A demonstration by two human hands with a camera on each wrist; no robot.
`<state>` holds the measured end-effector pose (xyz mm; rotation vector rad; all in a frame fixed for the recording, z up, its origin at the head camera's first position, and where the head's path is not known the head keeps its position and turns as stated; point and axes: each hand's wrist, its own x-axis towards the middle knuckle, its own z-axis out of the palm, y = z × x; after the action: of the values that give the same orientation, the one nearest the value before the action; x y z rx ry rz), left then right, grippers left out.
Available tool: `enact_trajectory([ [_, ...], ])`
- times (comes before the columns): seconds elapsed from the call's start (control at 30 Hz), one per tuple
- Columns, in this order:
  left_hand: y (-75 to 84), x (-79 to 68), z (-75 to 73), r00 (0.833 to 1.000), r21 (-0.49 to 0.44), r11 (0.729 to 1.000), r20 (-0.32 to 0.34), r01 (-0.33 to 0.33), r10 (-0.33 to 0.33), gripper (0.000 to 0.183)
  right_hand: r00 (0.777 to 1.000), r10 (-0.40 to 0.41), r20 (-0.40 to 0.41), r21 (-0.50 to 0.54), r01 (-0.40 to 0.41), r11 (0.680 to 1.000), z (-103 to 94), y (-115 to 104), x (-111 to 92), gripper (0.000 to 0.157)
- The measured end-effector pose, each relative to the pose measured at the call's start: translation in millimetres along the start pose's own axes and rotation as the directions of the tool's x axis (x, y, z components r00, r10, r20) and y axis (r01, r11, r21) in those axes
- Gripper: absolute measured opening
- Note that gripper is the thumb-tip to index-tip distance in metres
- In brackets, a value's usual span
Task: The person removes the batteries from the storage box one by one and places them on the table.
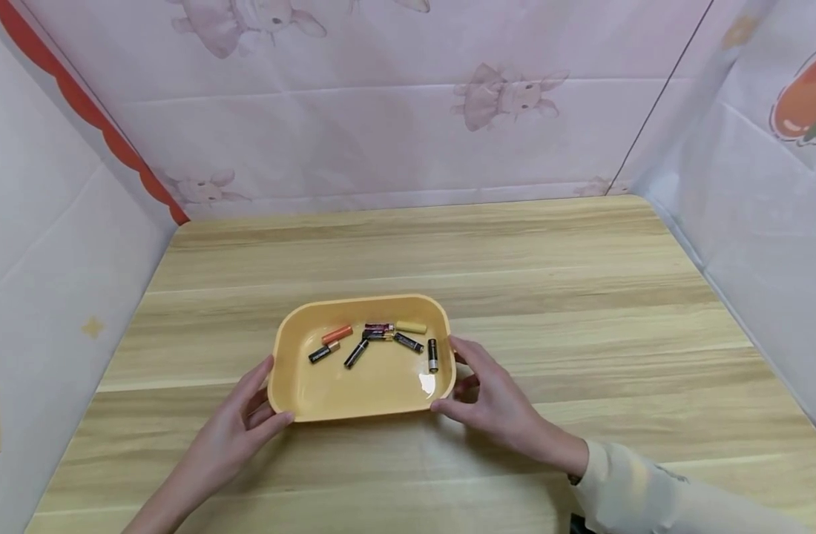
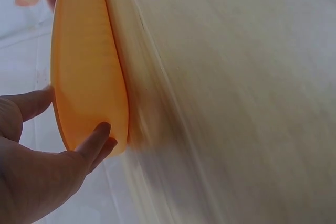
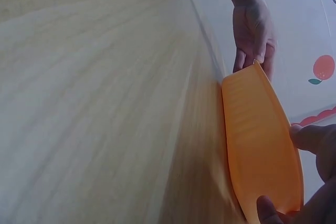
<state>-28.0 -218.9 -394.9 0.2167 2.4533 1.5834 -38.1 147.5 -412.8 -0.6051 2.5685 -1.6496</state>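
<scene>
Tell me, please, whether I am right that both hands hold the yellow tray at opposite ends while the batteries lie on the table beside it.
Not quite: the head view shows the batteries lying inside the yellow tray, not on the table beside it. The left hand and right hand do hold the tray at opposite ends.

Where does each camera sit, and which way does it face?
Head: on the head, facing forward and down at the yellow tray and its batteries; left hand, right hand and right sleeve show.
Left wrist: on that wrist, facing along the tray's outside; left hand close, right hand at the far end.
Right wrist: on that wrist, facing along the tray's outside from the opposite end; right hand close, left hand beyond.
Both wrist views share tray, table and hands.
</scene>
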Motion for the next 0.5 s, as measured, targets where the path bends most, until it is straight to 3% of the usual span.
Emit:
enact_trajectory([
  [0.5, -8.7, -14.9, -10.8, 1.000, 0.027, 1.000, -0.001, -0.007, 0.007, 0.088, 0.999, -0.031, 0.041, -0.005, 0.031, 1.000, 7.2, -6.3, -4.5, 0.082],
])
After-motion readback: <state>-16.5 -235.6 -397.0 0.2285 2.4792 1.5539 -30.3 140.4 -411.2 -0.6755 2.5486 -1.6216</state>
